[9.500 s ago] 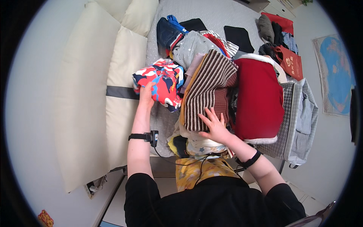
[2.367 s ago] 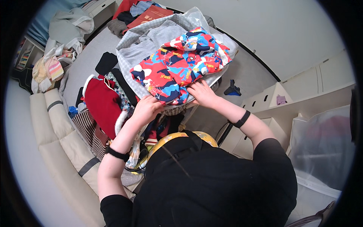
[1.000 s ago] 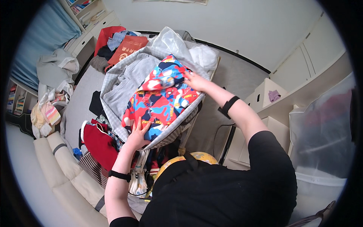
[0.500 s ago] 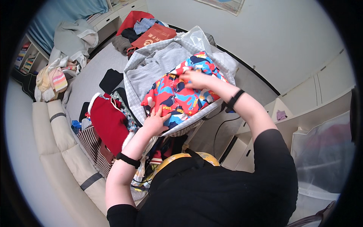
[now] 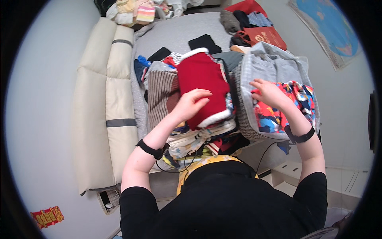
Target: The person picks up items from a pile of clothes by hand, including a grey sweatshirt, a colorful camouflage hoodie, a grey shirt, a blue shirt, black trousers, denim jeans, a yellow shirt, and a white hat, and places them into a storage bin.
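Observation:
My left hand (image 5: 193, 104) is over the left part of a folded red garment with white fluffy trim (image 5: 203, 79), its fingers stretched out and nothing in them. The garment lies on top of a pile of clothes. To the right stands a grey fabric storage basket (image 5: 247, 115), where my right hand (image 5: 267, 93) hovers by the left inner side with fingers apart. Beneath that hand a colourful red and blue printed garment (image 5: 274, 119) lies in the basket, partly covered by my forearm. Grey folded clothing (image 5: 274, 65) fills the basket's far part.
A brown striped garment (image 5: 161, 93) lies left of the red one. Black folded cloths (image 5: 205, 44) rest farther back on the bed (image 5: 171, 34). A cream padded headboard (image 5: 95, 103) runs along the left. A red bag (image 5: 264, 38) and dark clothes stand behind the basket.
The view has turned left. My left hand has left the printed garment and come over the red garment. My right hand has moved off the printed garment toward the basket's left side.

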A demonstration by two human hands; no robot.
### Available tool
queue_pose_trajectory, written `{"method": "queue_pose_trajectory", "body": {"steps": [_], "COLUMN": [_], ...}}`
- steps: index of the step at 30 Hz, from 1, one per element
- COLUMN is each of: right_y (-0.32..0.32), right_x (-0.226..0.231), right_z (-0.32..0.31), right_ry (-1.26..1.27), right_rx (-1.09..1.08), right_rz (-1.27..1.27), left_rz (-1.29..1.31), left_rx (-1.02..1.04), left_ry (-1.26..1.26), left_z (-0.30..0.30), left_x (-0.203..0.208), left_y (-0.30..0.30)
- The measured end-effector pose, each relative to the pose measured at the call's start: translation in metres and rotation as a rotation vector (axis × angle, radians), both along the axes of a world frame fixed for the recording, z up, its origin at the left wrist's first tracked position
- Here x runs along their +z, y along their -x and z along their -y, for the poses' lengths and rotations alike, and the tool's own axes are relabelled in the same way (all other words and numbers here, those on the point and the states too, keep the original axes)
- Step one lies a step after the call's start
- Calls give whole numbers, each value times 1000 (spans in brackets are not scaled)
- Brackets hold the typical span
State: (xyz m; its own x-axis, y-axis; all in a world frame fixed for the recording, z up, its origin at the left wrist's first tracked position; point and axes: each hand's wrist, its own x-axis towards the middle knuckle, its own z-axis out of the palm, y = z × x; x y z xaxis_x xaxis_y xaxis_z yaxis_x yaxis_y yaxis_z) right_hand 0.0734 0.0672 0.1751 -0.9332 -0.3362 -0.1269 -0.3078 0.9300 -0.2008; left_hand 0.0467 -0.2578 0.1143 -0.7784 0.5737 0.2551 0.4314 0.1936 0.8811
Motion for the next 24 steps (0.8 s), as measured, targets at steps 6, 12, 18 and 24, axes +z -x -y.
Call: {"method": "queue_pose_trajectory", "body": {"steps": [6, 12, 18, 24], "right_y": [25, 44, 48, 64], "right_x": [5, -33, -80, -106], "right_z": [141, 238, 304, 331], "right_ry": [-19, -108, -72, -121], "right_rx": [290, 319, 284, 241], "right_rz": [56, 161, 185, 79], "left_rz": [276, 595, 837, 897], "left_rx": [474, 779, 804, 784], "left_ry": [-147, -220, -177, -172], "left_z": [169, 278, 318, 302], "left_x": [-63, -142, -214, -265], "left_y": [28, 29, 48, 97]}}
